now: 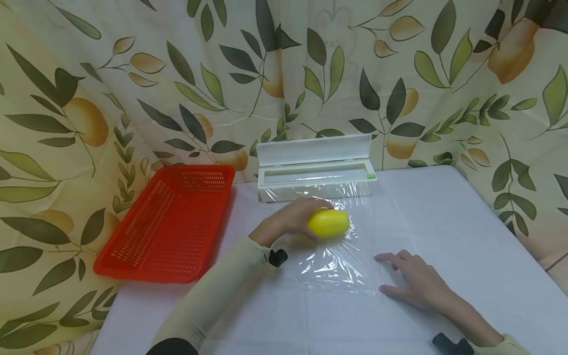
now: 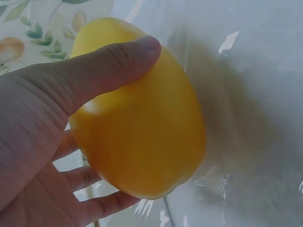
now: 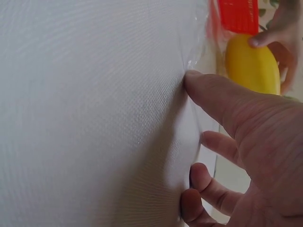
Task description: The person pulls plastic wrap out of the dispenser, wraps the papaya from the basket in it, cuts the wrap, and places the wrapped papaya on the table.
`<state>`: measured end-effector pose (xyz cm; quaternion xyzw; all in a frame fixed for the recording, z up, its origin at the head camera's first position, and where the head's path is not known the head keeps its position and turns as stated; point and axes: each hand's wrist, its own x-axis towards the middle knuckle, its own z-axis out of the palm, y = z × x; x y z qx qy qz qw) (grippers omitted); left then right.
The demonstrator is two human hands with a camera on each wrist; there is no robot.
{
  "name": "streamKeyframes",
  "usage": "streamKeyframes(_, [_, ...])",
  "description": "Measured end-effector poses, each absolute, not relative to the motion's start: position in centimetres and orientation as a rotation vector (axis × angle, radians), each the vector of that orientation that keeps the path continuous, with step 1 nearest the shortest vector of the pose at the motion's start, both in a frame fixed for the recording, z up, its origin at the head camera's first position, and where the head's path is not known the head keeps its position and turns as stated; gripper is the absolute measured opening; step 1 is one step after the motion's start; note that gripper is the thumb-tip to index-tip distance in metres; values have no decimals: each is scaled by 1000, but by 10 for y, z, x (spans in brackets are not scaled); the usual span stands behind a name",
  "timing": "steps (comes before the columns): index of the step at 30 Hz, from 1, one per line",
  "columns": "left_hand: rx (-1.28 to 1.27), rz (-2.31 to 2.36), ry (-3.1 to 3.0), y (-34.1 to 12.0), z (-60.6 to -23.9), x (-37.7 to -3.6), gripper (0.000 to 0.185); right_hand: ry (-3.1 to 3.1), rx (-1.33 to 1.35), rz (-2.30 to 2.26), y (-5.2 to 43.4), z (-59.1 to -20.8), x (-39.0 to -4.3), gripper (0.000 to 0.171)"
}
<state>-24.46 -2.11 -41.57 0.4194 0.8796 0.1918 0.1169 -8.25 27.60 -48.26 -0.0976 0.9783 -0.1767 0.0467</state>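
My left hand (image 1: 298, 217) grips a smooth yellow mango-shaped fruit (image 1: 329, 223) over a sheet of clear cling film (image 1: 337, 268) spread on the table. In the left wrist view the thumb lies across the fruit (image 2: 147, 127), and fingers curl beneath it. The film runs toward me from a white cling film box (image 1: 315, 192), whose lid stands up at the back. My right hand (image 1: 419, 281) is at the film's right edge with fingers spread and nothing in its grasp. Its fingertips (image 3: 193, 78) rest at the white tablecloth in the right wrist view.
A red plastic basket (image 1: 153, 276) with perforated sides stands at the left, beside my left forearm. The white-covered table (image 1: 443, 212) ends at a curtain (image 1: 310, 74) printed with leaves and fruit. A green piece (image 1: 371, 176) sits at the box's right end.
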Motion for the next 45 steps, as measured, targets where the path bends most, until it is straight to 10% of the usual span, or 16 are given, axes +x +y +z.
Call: streamKeyframes(45, [1249,390,2649,-17,-426,-240,83,2898,-288,-485,270,-473,-94,71])
